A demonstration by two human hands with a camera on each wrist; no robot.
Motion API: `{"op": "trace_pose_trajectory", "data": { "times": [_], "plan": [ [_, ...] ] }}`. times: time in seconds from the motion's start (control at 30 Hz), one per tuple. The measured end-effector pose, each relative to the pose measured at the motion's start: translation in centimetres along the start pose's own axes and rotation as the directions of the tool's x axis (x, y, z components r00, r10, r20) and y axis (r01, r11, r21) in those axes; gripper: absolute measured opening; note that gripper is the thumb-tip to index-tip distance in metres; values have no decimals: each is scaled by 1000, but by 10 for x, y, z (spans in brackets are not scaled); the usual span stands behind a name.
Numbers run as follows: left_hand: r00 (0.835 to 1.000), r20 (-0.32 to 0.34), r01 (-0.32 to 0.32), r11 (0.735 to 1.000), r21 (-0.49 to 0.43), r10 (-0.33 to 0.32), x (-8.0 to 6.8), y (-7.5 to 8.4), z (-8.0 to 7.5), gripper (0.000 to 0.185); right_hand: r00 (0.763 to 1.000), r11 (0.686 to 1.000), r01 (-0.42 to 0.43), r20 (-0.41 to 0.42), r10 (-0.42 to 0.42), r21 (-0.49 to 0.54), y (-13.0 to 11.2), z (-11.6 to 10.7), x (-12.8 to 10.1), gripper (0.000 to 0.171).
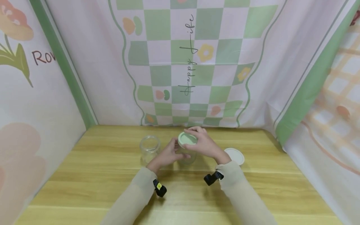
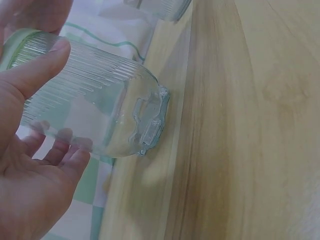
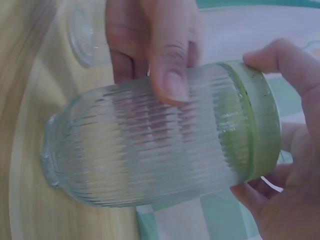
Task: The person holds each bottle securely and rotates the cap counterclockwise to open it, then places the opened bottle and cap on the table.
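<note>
**Ribbed glass jar held at mid-table**

A clear ribbed jar (image 1: 187,155) with a pale green lid (image 1: 187,139) stands on the wooden table (image 1: 112,187), near its far middle. The left hand (image 1: 168,154) wraps thumb and fingers round its glass wall. The right hand (image 1: 204,144) curls over the lid, fingertips gripping the rim. A lidless jar (image 1: 150,148) stands just left; a white lid (image 1: 235,155) lies right.

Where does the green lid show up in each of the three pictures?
Head: green lid at table centre, under the right hand.
Left wrist: only a sliver of it at the top left edge.
Right wrist: a green band at the right.
Shared landmark: the ribbed glass jar it sits on.
</note>
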State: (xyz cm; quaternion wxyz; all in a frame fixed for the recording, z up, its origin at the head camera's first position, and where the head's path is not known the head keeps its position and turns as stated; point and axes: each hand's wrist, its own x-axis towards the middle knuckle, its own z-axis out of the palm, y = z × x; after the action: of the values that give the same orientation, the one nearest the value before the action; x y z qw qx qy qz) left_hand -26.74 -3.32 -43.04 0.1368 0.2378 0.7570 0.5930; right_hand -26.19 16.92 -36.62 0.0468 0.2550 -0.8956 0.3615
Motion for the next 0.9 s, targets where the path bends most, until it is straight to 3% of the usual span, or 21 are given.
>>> {"op": "trace_pose_trajectory", "data": {
  "times": [0.2, 0.5, 0.67, 0.9],
  "plan": [
    [1000, 8, -13, 1000, 6, 13, 0, 0, 0, 81, 994, 998, 16, 108, -23, 64, 5, -7, 2, 63],
    [1000, 5, -26, 999, 35, 26, 0, -2, 0, 83, 987, 992, 42, 148, -59, 116, 7, -12, 1, 66],
    [1000, 1, -25, 999, 35, 25, 0, -2, 1, 82, 990, 990, 55, 120, -70, 131, 10, -8, 1, 73],
    [1000, -11, -4, 998, 60, 5, 0, -2, 0, 82, 1000, 993, -2, -23, 5, 122, 8, 5, -1, 76]
  ]
}}
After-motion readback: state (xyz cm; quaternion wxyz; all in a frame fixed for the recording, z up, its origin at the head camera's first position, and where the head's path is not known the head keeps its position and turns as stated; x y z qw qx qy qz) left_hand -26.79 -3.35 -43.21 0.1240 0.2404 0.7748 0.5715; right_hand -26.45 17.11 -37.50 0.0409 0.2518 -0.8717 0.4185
